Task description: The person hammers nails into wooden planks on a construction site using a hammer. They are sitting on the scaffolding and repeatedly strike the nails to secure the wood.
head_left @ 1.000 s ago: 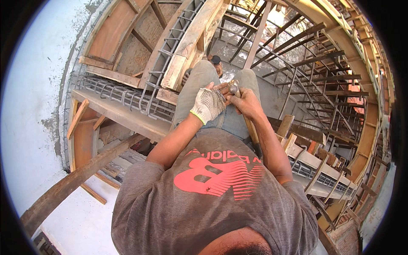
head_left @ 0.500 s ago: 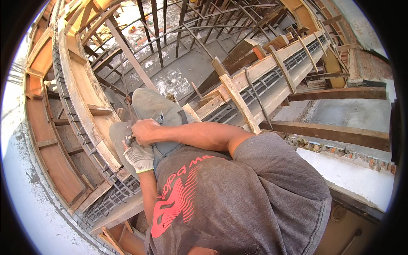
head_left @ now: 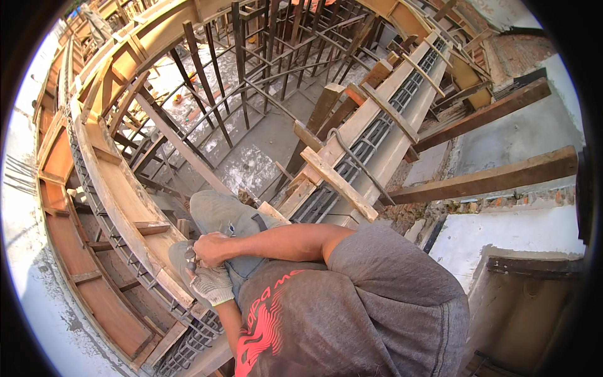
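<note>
My left hand (head_left: 212,284), in a white knitted glove with a light cuff, is closed beside my left knee. Just above it my bare right hand (head_left: 211,249) is curled into a fist, its forearm crossing my body from the right. Between the two hands a small dark metal piece (head_left: 190,256) shows, part of a tool whose kind I cannot make out. My fingers hide most of it. Both hands are close together over my grey-green trousers (head_left: 217,210), next to the curved wooden formwork (head_left: 129,201).
A straight wooden beam form with a rebar cage (head_left: 361,157) runs to the far right, crossed by wooden battens (head_left: 339,183). Dark props (head_left: 239,63) stand over a lower floor ahead. Thick timbers (head_left: 483,174) lie at right. More rebar (head_left: 191,342) lies at lower left.
My view has tilted and turned, so my hands sit lower in the picture and more of the props shows. The hands stay together at the same metal piece.
</note>
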Motion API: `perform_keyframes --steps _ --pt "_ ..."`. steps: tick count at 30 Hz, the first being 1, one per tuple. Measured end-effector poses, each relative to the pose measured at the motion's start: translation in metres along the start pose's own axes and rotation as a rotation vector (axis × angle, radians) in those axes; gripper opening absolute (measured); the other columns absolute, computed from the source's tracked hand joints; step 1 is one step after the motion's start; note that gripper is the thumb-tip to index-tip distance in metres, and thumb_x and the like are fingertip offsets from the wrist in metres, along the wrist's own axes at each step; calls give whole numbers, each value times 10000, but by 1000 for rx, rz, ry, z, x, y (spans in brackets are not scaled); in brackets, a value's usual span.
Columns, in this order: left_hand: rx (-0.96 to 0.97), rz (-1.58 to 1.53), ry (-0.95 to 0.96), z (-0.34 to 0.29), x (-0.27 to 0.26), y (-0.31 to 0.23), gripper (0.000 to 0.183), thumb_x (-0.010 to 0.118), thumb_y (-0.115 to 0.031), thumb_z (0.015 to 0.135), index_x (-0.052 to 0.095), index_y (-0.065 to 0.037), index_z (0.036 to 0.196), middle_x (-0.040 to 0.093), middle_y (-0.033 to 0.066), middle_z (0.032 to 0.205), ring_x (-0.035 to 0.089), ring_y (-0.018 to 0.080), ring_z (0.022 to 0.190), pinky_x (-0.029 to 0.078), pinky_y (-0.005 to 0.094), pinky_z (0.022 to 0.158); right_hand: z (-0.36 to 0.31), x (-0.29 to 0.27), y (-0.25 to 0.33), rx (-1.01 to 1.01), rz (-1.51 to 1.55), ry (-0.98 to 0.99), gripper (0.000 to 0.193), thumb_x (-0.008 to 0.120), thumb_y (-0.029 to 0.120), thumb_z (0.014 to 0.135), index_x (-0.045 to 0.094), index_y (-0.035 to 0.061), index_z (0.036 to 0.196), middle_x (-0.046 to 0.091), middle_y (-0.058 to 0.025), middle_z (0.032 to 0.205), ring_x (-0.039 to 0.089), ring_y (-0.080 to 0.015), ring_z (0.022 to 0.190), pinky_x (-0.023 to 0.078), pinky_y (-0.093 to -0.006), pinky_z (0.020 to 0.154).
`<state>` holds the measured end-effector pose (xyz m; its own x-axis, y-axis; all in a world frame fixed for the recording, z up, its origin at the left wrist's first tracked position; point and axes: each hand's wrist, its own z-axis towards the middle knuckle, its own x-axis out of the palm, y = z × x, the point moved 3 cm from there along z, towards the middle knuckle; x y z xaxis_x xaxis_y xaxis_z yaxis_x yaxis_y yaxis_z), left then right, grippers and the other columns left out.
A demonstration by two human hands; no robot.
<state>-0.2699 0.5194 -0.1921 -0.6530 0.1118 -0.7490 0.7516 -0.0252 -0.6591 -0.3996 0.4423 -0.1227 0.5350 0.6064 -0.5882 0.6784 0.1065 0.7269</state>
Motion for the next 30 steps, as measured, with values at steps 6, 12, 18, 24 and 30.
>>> perform_keyframes --steps 6,12,18,24,30 --pt "-51 -967 -28 7 6 -13 592 409 -482 979 497 -29 1351 560 130 1359 485 268 1296 298 425 1130 -11 20 6 -16 -104 -107 259 687 216 744 758 1 869 722 -230 906 721 -379 873 566 -484 728" --pt "-262 -1959 77 12 14 -22 772 300 -600 988 406 16 1441 493 145 1424 444 288 1328 277 425 1158 -4 44 1 -44 -182 -176 358 624 355 792 768 34 858 727 -212 891 731 -343 863 572 -483 724" --pt "-156 -1962 229 16 21 -8 870 356 -660 952 373 36 1475 428 176 1493 375 312 1392 231 441 1183 -1 45 -2 -76 -143 -196 281 654 235 737 756 10 872 703 -269 932 715 -384 901 569 -496 723" --pt "-265 -1918 175 13 17 -4 832 386 -647 948 413 33 1426 479 166 1404 441 299 1285 308 433 1101 -20 21 8 -109 -90 -35 292 735 187 657 756 10 887 704 -264 983 706 -375 972 578 -479 771" --pt "-303 -1893 218 16 13 -9 818 394 -642 947 422 31 1411 486 163 1377 449 293 1253 319 428 1073 -18 24 9 -83 -101 -62 308 771 195 646 763 23 900 725 -221 976 717 -351 940 581 -474 759"
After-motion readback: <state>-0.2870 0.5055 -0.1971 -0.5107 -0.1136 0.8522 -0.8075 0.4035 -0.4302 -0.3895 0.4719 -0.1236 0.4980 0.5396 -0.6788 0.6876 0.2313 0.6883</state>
